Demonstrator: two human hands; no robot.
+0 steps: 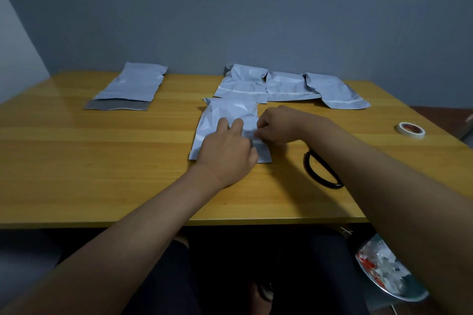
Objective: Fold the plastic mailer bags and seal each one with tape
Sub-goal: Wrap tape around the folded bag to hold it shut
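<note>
A white mailer bag [225,112] lies folded in the middle of the wooden table [102,161]. My left hand [227,153] rests flat on its near half, fingers spread forward. My right hand [275,125] is at the bag's right edge and pinches a strip of white tape [252,135] that runs across the fold. Three folded bags with tape strips [243,83] [288,87] [335,92] lie in a row behind it. One unfolded bag [133,84] with its grey flap open lies at the far left. A tape roll [410,130] sits at the right.
Black-handled scissors [321,169] lie on the table under my right forearm. Below the table's right corner a bin [386,271] holds scraps. A grey wall stands directly behind the table. My legs are under the near edge.
</note>
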